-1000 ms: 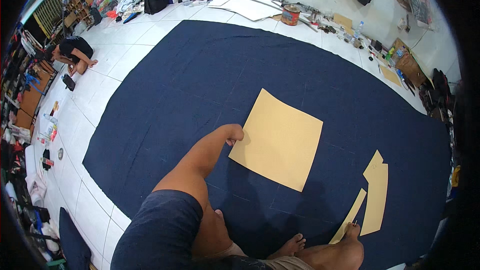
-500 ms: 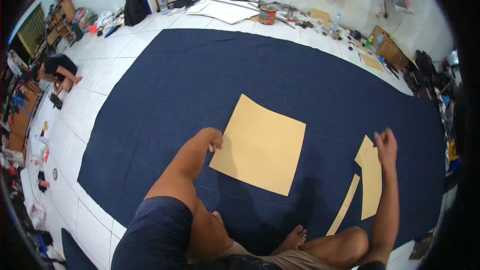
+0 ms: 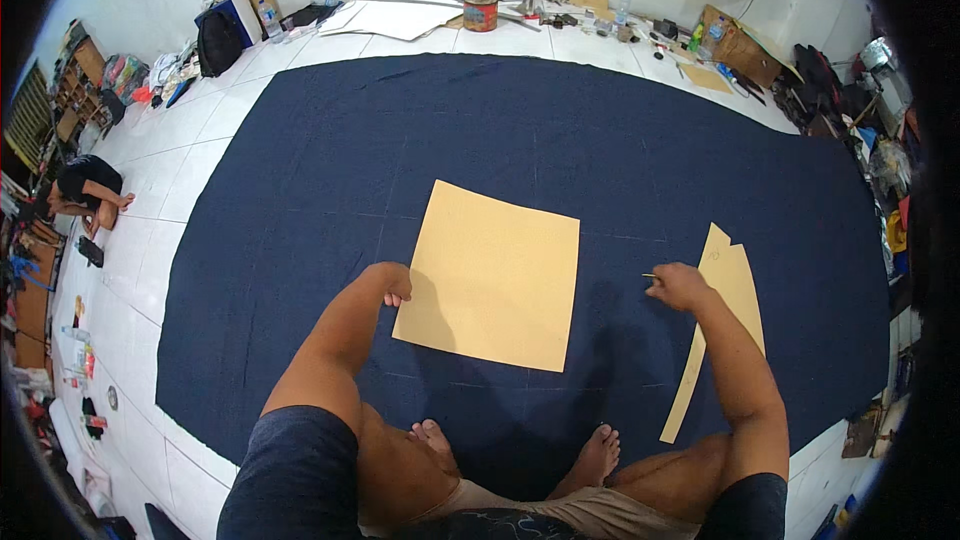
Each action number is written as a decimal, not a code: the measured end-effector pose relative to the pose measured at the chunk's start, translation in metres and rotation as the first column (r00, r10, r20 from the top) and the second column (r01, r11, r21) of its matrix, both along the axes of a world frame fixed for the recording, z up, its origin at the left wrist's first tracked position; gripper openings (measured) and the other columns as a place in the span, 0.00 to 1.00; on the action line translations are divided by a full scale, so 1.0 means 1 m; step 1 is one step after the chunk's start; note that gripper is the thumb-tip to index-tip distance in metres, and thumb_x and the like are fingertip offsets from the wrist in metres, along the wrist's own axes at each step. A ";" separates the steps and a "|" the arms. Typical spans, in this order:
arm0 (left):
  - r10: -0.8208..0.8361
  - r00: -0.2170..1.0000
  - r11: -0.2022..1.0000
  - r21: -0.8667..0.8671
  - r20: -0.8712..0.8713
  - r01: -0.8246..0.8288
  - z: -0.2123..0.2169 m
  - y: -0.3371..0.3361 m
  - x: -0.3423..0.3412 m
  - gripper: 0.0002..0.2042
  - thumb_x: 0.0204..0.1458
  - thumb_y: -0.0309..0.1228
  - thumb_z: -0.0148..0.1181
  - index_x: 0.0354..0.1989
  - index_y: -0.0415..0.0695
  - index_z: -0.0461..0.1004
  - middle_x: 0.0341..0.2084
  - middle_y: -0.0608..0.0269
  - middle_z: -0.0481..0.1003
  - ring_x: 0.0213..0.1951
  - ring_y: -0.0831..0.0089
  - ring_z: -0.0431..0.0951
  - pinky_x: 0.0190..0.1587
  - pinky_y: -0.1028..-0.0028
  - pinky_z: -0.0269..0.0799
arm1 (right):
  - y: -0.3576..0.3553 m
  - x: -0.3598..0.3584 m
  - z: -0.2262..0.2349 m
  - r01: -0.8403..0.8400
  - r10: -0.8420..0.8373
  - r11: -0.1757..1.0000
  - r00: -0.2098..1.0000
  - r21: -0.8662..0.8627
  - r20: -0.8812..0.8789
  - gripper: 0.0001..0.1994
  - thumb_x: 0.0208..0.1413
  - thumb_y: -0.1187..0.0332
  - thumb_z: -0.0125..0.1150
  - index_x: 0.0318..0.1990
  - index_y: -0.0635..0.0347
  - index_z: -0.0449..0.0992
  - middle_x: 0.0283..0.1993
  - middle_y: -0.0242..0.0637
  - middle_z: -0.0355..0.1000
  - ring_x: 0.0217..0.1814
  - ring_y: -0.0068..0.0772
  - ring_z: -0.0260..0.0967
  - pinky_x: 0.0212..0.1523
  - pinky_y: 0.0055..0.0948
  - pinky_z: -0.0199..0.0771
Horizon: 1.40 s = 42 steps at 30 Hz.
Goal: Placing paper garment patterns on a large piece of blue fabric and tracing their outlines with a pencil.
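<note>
A large yellowish card pattern sheet (image 3: 492,285), roughly square, lies flat on a spread of dark navy cloth (image 3: 330,150). My left hand (image 3: 397,283) is closed at the sheet's left edge, fingers curled against it. Between the sheet and some narrower card pieces, my right hand (image 3: 680,287) is closed around a thin pale stick (image 3: 649,276), its tip pointing left; whether it is a pencil or chalk I cannot tell. Under my right forearm lie a slim card strip (image 3: 683,398) and a wider card piece (image 3: 742,290), both partly hidden. Faint pale lines cross the cloth.
My bare feet (image 3: 597,455) rest on the cloth's near side. White tiles (image 3: 150,245) surround it. Along the back wall stand a red tin (image 3: 480,12), white sheets (image 3: 395,16) and tools. At far left a person (image 3: 88,192) sits on the floor. Clutter lines the right side.
My right hand has moved left, away from the narrower card pieces and toward the large sheet. My left hand stays at the sheet's left edge. The whole view has shifted.
</note>
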State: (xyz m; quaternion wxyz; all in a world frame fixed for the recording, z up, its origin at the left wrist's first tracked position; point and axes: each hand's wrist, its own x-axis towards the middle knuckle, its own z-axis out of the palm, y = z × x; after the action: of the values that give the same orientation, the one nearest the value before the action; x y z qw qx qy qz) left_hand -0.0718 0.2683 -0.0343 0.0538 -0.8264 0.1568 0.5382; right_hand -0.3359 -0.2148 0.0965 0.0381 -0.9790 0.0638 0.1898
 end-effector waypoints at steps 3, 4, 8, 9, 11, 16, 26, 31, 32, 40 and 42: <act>-0.012 1.000 1.000 0.009 -0.013 0.012 -0.008 0.004 0.000 0.13 0.56 0.35 0.59 0.44 0.41 0.81 0.39 0.61 0.83 0.38 0.66 0.82 0.45 0.61 0.79 | -0.056 -0.021 -0.012 0.248 -0.248 0.968 0.969 -0.031 -0.009 0.17 0.54 0.55 0.68 0.39 0.61 0.78 0.39 0.47 0.79 0.46 0.51 0.77 0.48 0.46 0.75; -0.009 1.000 1.000 0.003 -0.023 0.009 -0.011 0.008 0.002 0.13 0.56 0.36 0.60 0.44 0.41 0.82 0.39 0.61 0.83 0.37 0.66 0.82 0.44 0.62 0.79 | -0.070 -0.025 -0.018 0.321 -0.321 0.946 0.947 -0.044 -0.013 0.18 0.54 0.55 0.68 0.40 0.62 0.79 0.39 0.48 0.79 0.45 0.51 0.77 0.48 0.46 0.75; -0.049 0.999 0.998 0.042 0.008 0.049 -0.017 0.010 0.003 0.13 0.56 0.36 0.61 0.43 0.41 0.82 0.38 0.62 0.83 0.36 0.67 0.81 0.41 0.62 0.79 | -0.125 -0.050 -0.035 0.420 -0.421 0.903 0.907 -0.089 0.007 0.19 0.54 0.56 0.68 0.42 0.66 0.78 0.41 0.50 0.79 0.47 0.52 0.77 0.49 0.45 0.75; -0.054 0.998 0.998 0.027 0.024 0.053 -0.014 0.003 0.003 0.13 0.56 0.37 0.61 0.42 0.41 0.82 0.38 0.61 0.83 0.35 0.67 0.81 0.39 0.62 0.78 | -0.143 -0.063 -0.043 0.454 -0.453 0.884 0.891 -0.108 0.040 0.20 0.54 0.56 0.69 0.41 0.68 0.78 0.41 0.51 0.79 0.47 0.52 0.78 0.49 0.44 0.76; -0.038 0.998 0.999 0.027 0.042 0.036 -0.011 0.003 0.003 0.13 0.55 0.37 0.61 0.42 0.41 0.82 0.37 0.61 0.83 0.34 0.67 0.81 0.38 0.62 0.78 | -0.158 -0.079 -0.054 0.478 -0.473 0.876 0.878 -0.065 0.080 0.20 0.53 0.56 0.69 0.41 0.68 0.78 0.41 0.52 0.79 0.47 0.51 0.78 0.49 0.44 0.76; 0.001 0.999 1.000 0.018 0.037 -0.002 -0.025 0.018 0.006 0.12 0.56 0.37 0.60 0.38 0.41 0.82 0.31 0.62 0.82 0.29 0.68 0.78 0.33 0.62 0.76 | -0.161 -0.076 -0.049 0.597 -0.598 0.799 0.801 0.065 -0.006 0.21 0.52 0.56 0.69 0.39 0.68 0.77 0.41 0.54 0.79 0.45 0.49 0.78 0.48 0.39 0.76; -0.020 0.999 0.994 0.109 -0.036 0.024 -0.016 0.016 0.004 0.14 0.57 0.39 0.57 0.41 0.42 0.81 0.32 0.63 0.81 0.27 0.71 0.76 0.35 0.61 0.75 | -0.160 -0.078 -0.046 0.636 -0.639 0.768 0.768 0.071 0.045 0.20 0.54 0.57 0.68 0.40 0.69 0.77 0.43 0.59 0.78 0.50 0.54 0.77 0.52 0.44 0.75; 0.015 1.000 0.990 0.138 0.003 -0.015 -0.003 0.015 0.001 0.17 0.56 0.41 0.59 0.47 0.42 0.81 0.33 0.63 0.81 0.31 0.68 0.78 0.36 0.64 0.76 | -0.161 -0.082 -0.045 0.657 -0.660 0.747 0.751 0.104 -0.003 0.22 0.54 0.56 0.68 0.43 0.70 0.77 0.46 0.60 0.78 0.52 0.55 0.77 0.53 0.44 0.74; 0.013 1.000 0.990 0.142 0.001 -0.014 -0.002 0.016 0.001 0.17 0.56 0.41 0.59 0.47 0.42 0.81 0.33 0.63 0.81 0.31 0.68 0.78 0.36 0.64 0.76 | -0.162 -0.083 -0.047 0.654 -0.657 0.748 0.754 0.109 -0.009 0.22 0.54 0.55 0.68 0.44 0.70 0.77 0.47 0.60 0.77 0.52 0.55 0.77 0.54 0.44 0.74; -0.005 0.992 0.991 0.131 0.125 -0.011 0.001 0.008 0.002 0.18 0.52 0.43 0.64 0.38 0.38 0.82 0.26 0.60 0.79 0.27 0.69 0.76 0.31 0.68 0.75 | -0.188 -0.101 -0.071 0.610 -0.623 0.782 0.774 0.131 0.111 0.16 0.56 0.59 0.67 0.34 0.65 0.76 0.30 0.44 0.78 0.35 0.37 0.77 0.40 0.38 0.76; -0.018 0.988 0.996 0.087 0.156 0.005 -0.005 0.011 0.006 0.18 0.52 0.43 0.64 0.37 0.37 0.82 0.28 0.56 0.80 0.29 0.65 0.78 0.33 0.66 0.76 | -0.186 -0.101 -0.069 0.612 -0.624 0.780 0.775 0.132 0.098 0.16 0.57 0.59 0.67 0.34 0.65 0.76 0.31 0.44 0.78 0.35 0.37 0.77 0.41 0.38 0.75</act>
State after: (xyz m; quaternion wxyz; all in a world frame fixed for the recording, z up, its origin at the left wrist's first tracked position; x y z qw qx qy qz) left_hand -0.0656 0.2795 -0.0390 0.1049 -0.8621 0.1333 0.4775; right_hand -0.4366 -0.4007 0.0273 0.1477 -0.9114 0.3703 0.1022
